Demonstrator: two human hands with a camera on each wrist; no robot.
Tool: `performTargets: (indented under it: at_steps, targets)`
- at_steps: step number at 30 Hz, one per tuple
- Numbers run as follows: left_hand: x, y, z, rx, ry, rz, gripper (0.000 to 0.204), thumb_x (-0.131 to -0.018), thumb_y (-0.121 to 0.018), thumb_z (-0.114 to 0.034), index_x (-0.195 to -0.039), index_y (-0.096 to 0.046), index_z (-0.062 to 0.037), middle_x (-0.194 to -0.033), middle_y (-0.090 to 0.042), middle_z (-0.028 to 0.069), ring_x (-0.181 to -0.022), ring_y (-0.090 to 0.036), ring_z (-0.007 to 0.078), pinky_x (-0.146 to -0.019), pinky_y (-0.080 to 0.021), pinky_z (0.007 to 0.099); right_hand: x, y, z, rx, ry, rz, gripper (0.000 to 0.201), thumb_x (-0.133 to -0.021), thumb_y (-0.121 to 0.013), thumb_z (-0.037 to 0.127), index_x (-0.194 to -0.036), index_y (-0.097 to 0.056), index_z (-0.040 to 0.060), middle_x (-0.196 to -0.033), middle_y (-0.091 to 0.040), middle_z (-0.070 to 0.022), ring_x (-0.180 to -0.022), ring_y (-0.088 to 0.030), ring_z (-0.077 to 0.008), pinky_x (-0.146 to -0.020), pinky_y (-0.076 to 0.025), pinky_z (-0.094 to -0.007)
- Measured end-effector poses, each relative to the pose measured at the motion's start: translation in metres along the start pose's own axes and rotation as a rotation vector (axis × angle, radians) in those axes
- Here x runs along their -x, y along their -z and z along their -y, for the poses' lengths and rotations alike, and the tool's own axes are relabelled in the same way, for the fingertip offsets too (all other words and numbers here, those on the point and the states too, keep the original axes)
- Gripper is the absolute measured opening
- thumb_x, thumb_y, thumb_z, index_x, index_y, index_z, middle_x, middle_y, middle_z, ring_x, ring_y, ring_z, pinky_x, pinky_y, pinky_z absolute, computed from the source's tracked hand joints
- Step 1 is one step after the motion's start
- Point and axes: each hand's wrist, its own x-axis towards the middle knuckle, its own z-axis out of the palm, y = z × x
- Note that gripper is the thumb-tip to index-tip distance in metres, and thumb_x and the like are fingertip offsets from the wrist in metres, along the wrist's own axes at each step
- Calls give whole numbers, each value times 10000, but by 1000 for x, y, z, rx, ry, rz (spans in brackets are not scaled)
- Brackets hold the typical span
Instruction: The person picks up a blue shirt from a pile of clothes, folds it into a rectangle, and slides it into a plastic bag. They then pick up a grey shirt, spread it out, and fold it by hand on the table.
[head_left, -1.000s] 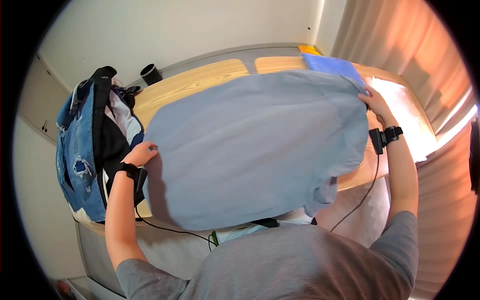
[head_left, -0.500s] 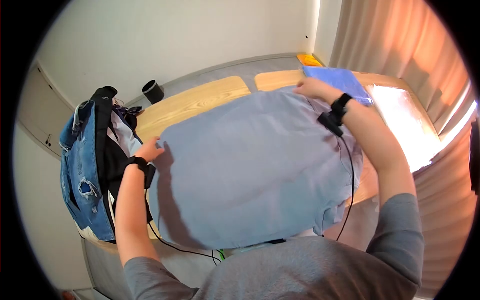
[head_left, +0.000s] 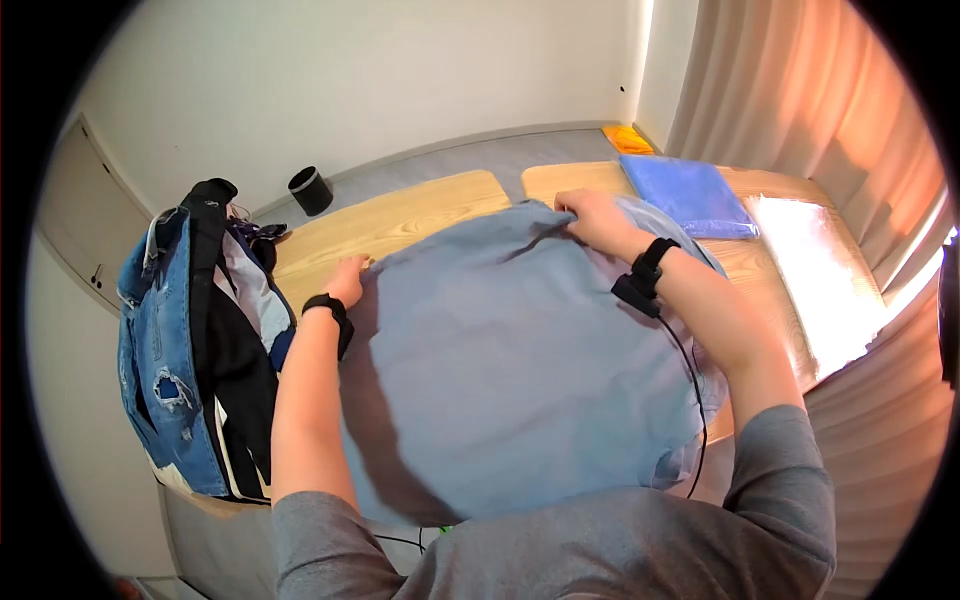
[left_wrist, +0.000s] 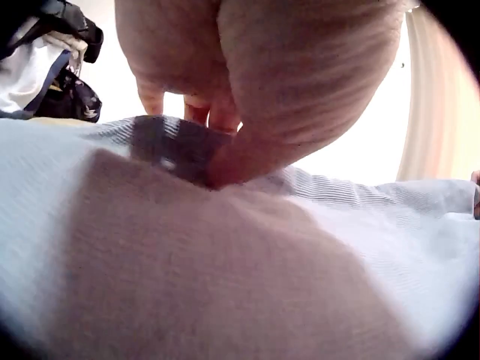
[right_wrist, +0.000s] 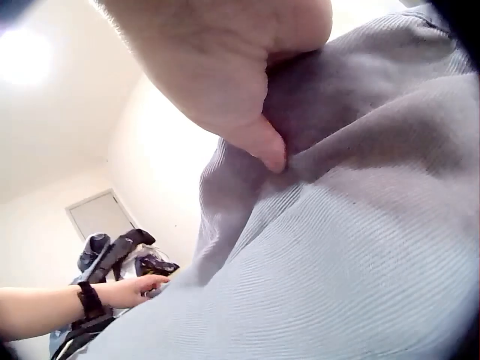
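Observation:
A large grey-blue cloth garment (head_left: 520, 360), finely ribbed up close, spreads over the table in front of the person. My left hand (head_left: 345, 283) grips its far left corner. In the left wrist view the thumb (left_wrist: 234, 161) presses on the near face of the cloth (left_wrist: 225, 262), and the fingers go behind the edge. Toward the right of the far edge, my right hand (head_left: 595, 222) pinches the fabric, and creases run from its grip. The right wrist view shows that thumb (right_wrist: 270, 146) against the ribbed cloth (right_wrist: 300, 262), with the other fingers hidden behind.
Piled clothes with ripped blue jeans (head_left: 165, 330) lie at the table's left end. A folded blue item (head_left: 690, 195) and a bright, shiny sheet (head_left: 815, 270) lie at the right. Beyond the wooden table (head_left: 400, 205) stands a black bin (head_left: 310, 190). A cable (head_left: 695, 380) hangs from the right wrist.
My right hand has come from the garment's right end leftward to its far edge and now pinches it. My left hand has moved farther out and right along the left side, drawing the cloth's corner along.

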Motion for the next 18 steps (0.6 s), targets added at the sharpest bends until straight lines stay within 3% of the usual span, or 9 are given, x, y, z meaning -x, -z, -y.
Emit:
performTargets:
  at_steps: [1,4,6,7,10,11,13,16,18]
  targets:
    - [0,4,-3,-68,-8,59,511,-719,-520,29,-1216,-505,-88,-1121,-566,184,-1069,-512,358,-903,-426,400,5,9,2,-7,95,-89,238,-650,-639,53,-882,-586,43,-861,-619,-153,-873,-576,-322,-745,-458,-390]
    - [31,44,-17,119,-123,-219,314,-731,-543,-24,-1043,-582,-28,-988,-595,183,-946,-565,341,-824,-452,381,33,47,13,-1,346,-280,230,-610,-601,-1,-835,-571,32,-824,-608,-146,-815,-560,-341,-712,-450,-398]
    - [80,92,-43,230,-259,-356,288,-710,-543,3,-997,-567,6,-924,-578,160,-858,-567,309,-767,-457,338,65,82,29,3,321,-187,231,-604,-618,3,-827,-561,24,-789,-588,-137,-804,-552,-328,-706,-451,-376]
    - [109,119,-61,199,-425,-361,283,-671,-534,52,-949,-574,16,-840,-546,144,-775,-551,273,-679,-438,312,84,96,36,-3,249,-58,228,-619,-637,21,-835,-564,27,-783,-586,-124,-810,-557,-299,-715,-451,-356]
    - [203,142,-98,129,-414,-272,373,-529,-515,130,-862,-612,-6,-691,-463,101,-673,-482,250,-602,-387,306,139,129,53,-143,123,534,211,-684,-687,89,-876,-612,42,-768,-605,-89,-787,-581,-217,-709,-454,-312]
    - [229,139,-110,139,-467,-176,400,-514,-519,133,-869,-629,-17,-679,-474,98,-687,-492,271,-604,-394,321,146,137,63,-151,117,544,211,-684,-687,89,-876,-612,42,-768,-605,-89,-787,-581,-217,-709,-454,-312]
    - [269,123,-128,216,-430,127,438,-525,-542,128,-916,-649,-39,-732,-508,118,-758,-522,310,-646,-427,335,154,146,80,-117,-1,884,191,-749,-675,158,-911,-653,59,-784,-635,-77,-746,-592,-188,-681,-467,-310]
    - [297,85,-135,229,-378,299,350,-635,-596,46,-960,-661,-65,-792,-547,116,-802,-556,306,-709,-458,381,135,134,106,-86,84,575,242,-795,-640,266,-918,-670,61,-800,-652,-88,-721,-609,-195,-647,-474,-311]
    - [304,69,-135,229,-357,292,339,-646,-593,39,-960,-663,-68,-796,-551,115,-801,-557,307,-708,-460,379,115,97,113,-131,77,506,353,-825,-602,369,-913,-659,32,-811,-651,-107,-756,-621,-200,-655,-475,-306]
